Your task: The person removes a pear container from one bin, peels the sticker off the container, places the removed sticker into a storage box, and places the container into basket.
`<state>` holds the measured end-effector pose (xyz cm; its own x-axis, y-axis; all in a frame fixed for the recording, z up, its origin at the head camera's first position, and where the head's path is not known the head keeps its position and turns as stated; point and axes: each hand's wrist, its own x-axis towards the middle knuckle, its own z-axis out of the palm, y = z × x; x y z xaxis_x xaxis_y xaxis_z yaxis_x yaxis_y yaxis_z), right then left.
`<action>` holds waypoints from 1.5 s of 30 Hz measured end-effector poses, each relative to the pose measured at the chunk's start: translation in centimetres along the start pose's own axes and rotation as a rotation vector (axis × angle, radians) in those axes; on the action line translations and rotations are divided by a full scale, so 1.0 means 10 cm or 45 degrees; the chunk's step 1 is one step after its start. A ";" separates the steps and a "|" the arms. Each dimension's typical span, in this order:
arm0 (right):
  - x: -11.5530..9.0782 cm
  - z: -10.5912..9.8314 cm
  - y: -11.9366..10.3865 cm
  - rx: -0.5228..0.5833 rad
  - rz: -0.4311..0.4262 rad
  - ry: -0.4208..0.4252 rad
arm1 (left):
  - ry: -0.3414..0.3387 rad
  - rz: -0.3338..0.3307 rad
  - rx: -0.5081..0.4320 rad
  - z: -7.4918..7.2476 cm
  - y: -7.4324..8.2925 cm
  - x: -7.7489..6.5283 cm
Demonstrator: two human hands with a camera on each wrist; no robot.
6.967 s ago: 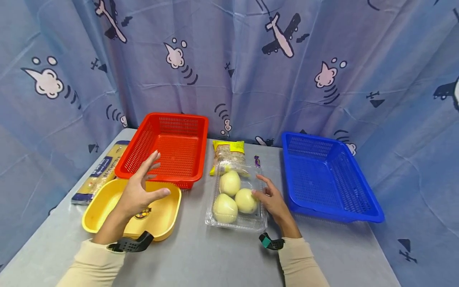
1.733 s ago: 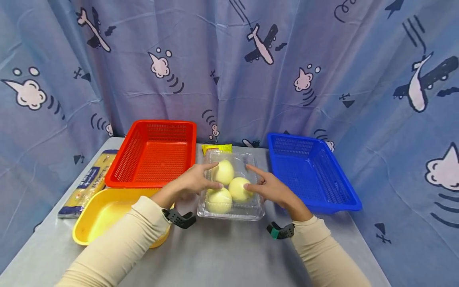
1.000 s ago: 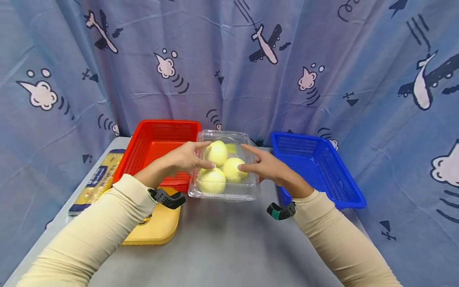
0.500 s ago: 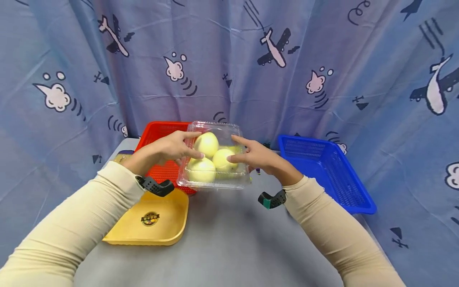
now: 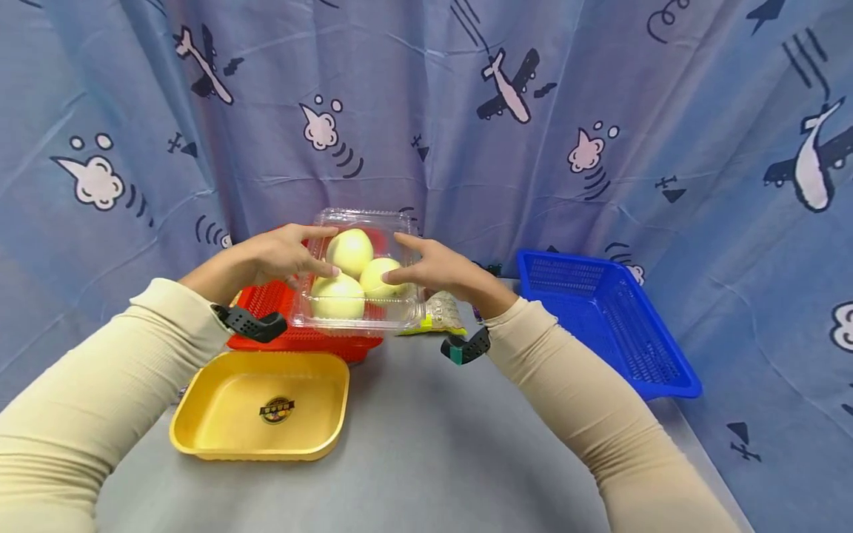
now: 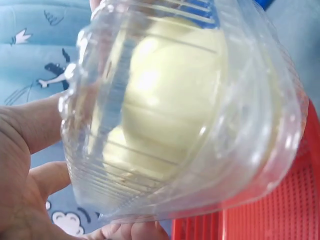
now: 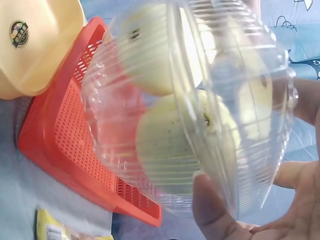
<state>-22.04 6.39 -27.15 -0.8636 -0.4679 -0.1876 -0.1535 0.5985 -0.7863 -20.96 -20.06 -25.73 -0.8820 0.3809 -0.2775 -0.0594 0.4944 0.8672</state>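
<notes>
Both hands hold a clear plastic clamshell box (image 5: 356, 323) up in the air. Three pale yellow-green round fruits (image 5: 338, 296) lie inside it. On its left side, my left hand (image 5: 280, 253) grips it with thumb and fingers spread over the edge; my right hand (image 5: 443, 268) grips the opposite side the same way. The red basket (image 5: 283, 342) is below the box, which hides much of it. In the right wrist view, the thumb (image 7: 212, 207) presses near the box's seam. The left wrist view shows the fingers (image 6: 50, 177) behind and under the plastic.
A yellow tub (image 5: 323, 440) with a round label stands in front of the red basket. To the right is a blue basket (image 5: 593, 311). A yellow-edged bag of flakes (image 5: 443, 312) lies behind my right hand. A patterned curtain (image 5: 426, 96) hangs behind the table.
The left hand came from above the yellow tub to the box. Both hands then lifted the box off the table and carried it left, from in front of the bag to above the red basket.
</notes>
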 end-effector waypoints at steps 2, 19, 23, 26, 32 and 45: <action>0.06 0.04 -0.05 0.000 -0.008 0.002 | -0.007 -0.004 0.005 -0.06 -0.03 -0.02; 0.62 0.44 -0.08 0.006 -0.031 -0.018 | -0.010 -0.042 0.067 -0.43 -0.47 0.08; 0.75 0.56 -0.05 0.003 -0.013 -0.013 | -0.014 -0.059 0.020 -0.47 -0.61 0.13; 0.83 0.63 -0.02 0.001 0.002 0.009 | -0.019 -0.067 0.001 -0.48 -0.70 0.17; 0.97 0.76 0.03 0.007 0.004 0.041 | 0.022 -0.081 0.008 -0.51 -0.86 0.28; 1.23 1.01 0.21 -0.077 0.153 0.090 | 0.054 -0.179 -0.068 -0.45 -1.16 0.47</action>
<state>-28.13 -4.67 -37.05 -0.9088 -0.3448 -0.2350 -0.0736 0.6868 -0.7231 -26.51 -27.53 -35.22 -0.8820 0.2772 -0.3810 -0.2074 0.4977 0.8422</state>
